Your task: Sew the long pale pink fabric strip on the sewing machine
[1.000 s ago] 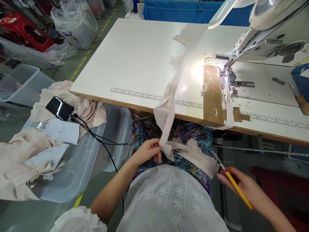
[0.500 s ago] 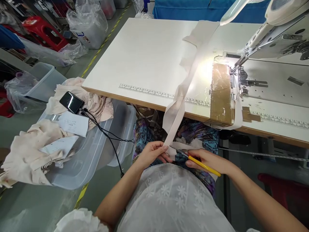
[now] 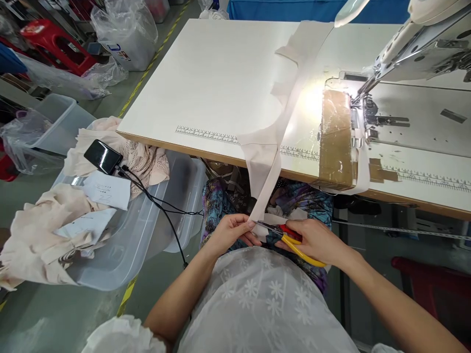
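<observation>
A long pale fabric strip (image 3: 263,164) runs from the white table, over its front edge, down to my lap. My left hand (image 3: 235,233) pinches its lower end between thumb and fingers. In my right hand (image 3: 314,240) are scissors (image 3: 303,254) with yellow and red handles, their blades pointing left at the strip beside my left fingertips. Whether the blade tips touch the cloth is too small to tell. More pale cloth lies on my lap beneath both hands, partly hidden by them.
The white table (image 3: 213,78) carries a sewing machine (image 3: 423,54) and a taped cardboard piece (image 3: 335,142) at its edge. On the left, a clear plastic bin (image 3: 121,255) holds pale garments (image 3: 44,230), paper notes and a phone (image 3: 103,157) with black cables.
The scissors have turned in my right hand, and their red handle now shows beside the yellow one. The strip's middle has spread flatter and wider over the table edge. The view has shifted slightly.
</observation>
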`<state>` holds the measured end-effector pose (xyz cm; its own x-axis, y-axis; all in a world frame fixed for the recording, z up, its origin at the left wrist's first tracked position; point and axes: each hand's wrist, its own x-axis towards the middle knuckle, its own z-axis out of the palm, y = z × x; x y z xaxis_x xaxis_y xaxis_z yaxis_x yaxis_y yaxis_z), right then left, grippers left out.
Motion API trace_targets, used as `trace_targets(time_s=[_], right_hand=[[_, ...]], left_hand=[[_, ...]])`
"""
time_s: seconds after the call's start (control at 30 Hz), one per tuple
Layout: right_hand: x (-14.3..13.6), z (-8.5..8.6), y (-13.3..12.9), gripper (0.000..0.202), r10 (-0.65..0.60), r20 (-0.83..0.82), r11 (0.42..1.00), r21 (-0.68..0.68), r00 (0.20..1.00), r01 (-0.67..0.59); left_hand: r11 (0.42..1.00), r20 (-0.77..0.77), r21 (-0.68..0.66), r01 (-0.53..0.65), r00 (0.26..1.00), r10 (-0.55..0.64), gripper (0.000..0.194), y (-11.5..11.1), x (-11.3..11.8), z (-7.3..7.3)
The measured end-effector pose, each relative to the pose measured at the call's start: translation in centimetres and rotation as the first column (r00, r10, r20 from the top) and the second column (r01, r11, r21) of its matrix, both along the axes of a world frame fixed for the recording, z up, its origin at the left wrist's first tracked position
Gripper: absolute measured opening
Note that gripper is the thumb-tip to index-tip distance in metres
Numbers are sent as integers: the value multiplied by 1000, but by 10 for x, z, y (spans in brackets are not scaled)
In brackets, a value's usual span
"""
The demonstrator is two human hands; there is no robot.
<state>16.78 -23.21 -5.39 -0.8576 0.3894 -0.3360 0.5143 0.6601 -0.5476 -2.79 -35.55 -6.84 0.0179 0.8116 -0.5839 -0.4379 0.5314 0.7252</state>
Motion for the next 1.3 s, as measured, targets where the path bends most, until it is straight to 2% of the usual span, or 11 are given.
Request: trace_targets(time_s=[0.47, 0.57, 0.63, 0.7, 0.77, 0.83, 0.9, 0.97, 1.1, 1.2, 1.3], right_hand=[[-10, -7, -3, 47, -31, -63, 999, 26, 997, 33], [-2, -9, -6, 46, -57, -69, 998, 25, 996, 59], [5, -9, -9, 44, -68, -68, 998, -5, 995, 68], [11, -8, -13, 43, -91, -82, 995, -47, 993, 87], [15, -7, -17, 43, -124, -108, 991, -67, 986, 117], [17, -6, -19, 43, -152, -132, 987, -63, 979, 145], [19, -5, -19, 44, -177, -142, 984, -60, 974, 171], [23, -3, -18, 46, -215, -138, 976, -58, 967, 209], [38, -3, -14, 49, -307, -120, 950, -88, 944, 298], [48, -8, -12, 49, -363, -94, 924, -162, 927, 345], [46, -13, -13, 50, -383, -76, 907, -221, 921, 359]], left_hand=[[998, -39, -5, 63, 997, -63, 50, -1, -2, -1], [993, -201, 45, 110, 975, -99, 45, 0, -12, -4], [988, -475, 139, 66, 880, 8, 41, 6, -20, -5], [960, -727, 280, 30, 660, 191, 38, 18, -25, -6], [915, -834, 397, 70, 444, 328, 34, 34, -24, -9], [881, -851, 456, 127, 351, 391, 28, 52, -18, -13], [867, -838, 477, 146, 372, 399, 18, 63, -11, -20], [885, -794, 456, 98, 494, 354, 22, 64, -10, -30], [962, -644, 151, -228, 715, 271, 29, 29, -39, -52], [934, -684, 28, -355, 674, 277, 22, -11, -68, -60], [918, -716, -4, -397, 642, 274, 17, -38, -69, -51]])
